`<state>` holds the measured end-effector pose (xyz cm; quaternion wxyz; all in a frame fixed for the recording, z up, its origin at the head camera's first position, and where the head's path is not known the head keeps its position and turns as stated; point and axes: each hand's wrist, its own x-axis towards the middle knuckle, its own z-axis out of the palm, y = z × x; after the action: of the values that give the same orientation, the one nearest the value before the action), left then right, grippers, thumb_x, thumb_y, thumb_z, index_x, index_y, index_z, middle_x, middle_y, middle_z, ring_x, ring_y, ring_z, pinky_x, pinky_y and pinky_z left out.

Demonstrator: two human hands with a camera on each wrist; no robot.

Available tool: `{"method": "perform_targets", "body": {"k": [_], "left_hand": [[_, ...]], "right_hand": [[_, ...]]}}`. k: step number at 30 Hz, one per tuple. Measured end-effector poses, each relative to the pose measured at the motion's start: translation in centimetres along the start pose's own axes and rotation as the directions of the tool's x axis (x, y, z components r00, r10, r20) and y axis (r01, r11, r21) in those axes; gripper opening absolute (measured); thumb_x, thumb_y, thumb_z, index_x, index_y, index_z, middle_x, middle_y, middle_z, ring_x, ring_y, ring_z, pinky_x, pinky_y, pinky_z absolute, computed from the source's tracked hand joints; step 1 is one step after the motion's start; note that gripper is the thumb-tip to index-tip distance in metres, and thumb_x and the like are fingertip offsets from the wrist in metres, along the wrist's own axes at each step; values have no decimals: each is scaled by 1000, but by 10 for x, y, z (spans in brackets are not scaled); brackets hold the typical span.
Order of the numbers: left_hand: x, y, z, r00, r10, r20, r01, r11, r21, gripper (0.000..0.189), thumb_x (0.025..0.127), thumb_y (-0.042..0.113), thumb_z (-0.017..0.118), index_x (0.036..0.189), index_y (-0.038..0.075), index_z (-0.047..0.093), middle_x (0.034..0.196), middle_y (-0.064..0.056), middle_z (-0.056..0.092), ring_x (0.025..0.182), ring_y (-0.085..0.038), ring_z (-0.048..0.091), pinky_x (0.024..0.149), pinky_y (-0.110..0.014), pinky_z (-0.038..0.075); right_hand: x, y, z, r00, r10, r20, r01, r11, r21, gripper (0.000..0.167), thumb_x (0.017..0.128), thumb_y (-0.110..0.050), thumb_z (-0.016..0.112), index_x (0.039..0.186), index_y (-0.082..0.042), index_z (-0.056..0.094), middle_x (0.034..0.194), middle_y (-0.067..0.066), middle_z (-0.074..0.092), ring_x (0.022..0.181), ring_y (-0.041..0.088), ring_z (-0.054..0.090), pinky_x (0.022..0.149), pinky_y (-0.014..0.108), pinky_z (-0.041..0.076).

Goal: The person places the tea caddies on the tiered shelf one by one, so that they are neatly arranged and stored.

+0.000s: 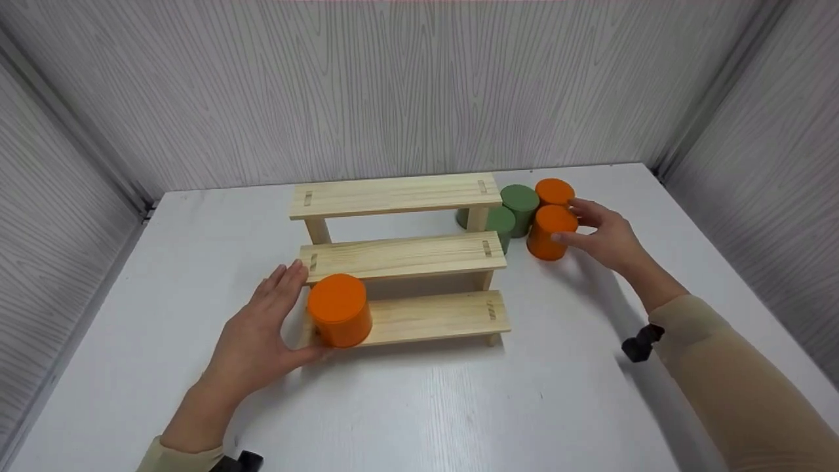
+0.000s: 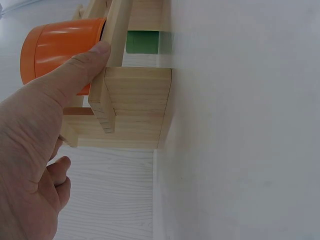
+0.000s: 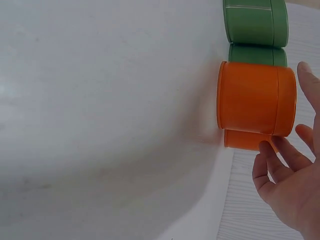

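An orange lidded tin (image 1: 338, 311) stands upright at the left end of the lowest step of a three-tier wooden stand (image 1: 432, 314). My left hand (image 1: 252, 337) is spread around its left side, fingers extended near the end of the middle step. In the left wrist view, the thumb (image 2: 80, 67) lies against the lower part of the tin, by the step's edge. At the right, my right hand (image 1: 613, 236) is loosely around a second orange tin (image 1: 549, 239), thumb in front and fingers behind; firm contact cannot be made out. Another orange tin (image 1: 554, 190) stands just behind.
Several green tins (image 1: 520, 200) cluster beside the orange ones, partly hidden by the stand's right end. The stand rests on a white table (image 1: 432, 406). Wood-grain panels (image 1: 419, 92) close off the back and both sides.
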<state>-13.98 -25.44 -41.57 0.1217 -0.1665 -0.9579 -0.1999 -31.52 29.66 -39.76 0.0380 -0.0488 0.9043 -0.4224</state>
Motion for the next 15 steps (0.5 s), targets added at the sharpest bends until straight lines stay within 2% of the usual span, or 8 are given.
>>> {"method": "perform_targets", "body": {"k": [4, 11, 15], "left_hand": [[0, -1, 1, 1000, 15, -12, -15, 1000, 2, 128, 71, 40, 101, 171, 17, 24, 174, -3, 29, 159, -28, 28, 129, -50, 27], [0, -1, 0, 1000, 0, 10, 0, 1000, 5, 128, 72, 41, 100, 171, 17, 22, 175, -2, 28, 160, -28, 26, 128, -52, 28], [0, -1, 0, 1000, 4, 2, -4, 1000, 7, 128, 72, 39, 101, 171, 18, 23, 175, -2, 28, 160, -28, 27, 130, -49, 26]], "right_hand": [[1, 2, 3, 1000, -4, -4, 4, 1000, -3, 98, 89, -53, 84, 166, -16, 37, 162, 15, 47, 144, 36, 46, 118, 57, 44], [3, 2, 8, 1000, 0, -13, 0, 1000, -4, 96, 90, -54, 83, 165, -13, 40, 160, 12, 49, 141, 35, 47, 118, 56, 43], [4, 2, 10, 1000, 9, -18, -10, 1000, -4, 95, 90, -53, 83, 165, -13, 40, 161, 12, 48, 142, 36, 47, 118, 56, 44]]}}
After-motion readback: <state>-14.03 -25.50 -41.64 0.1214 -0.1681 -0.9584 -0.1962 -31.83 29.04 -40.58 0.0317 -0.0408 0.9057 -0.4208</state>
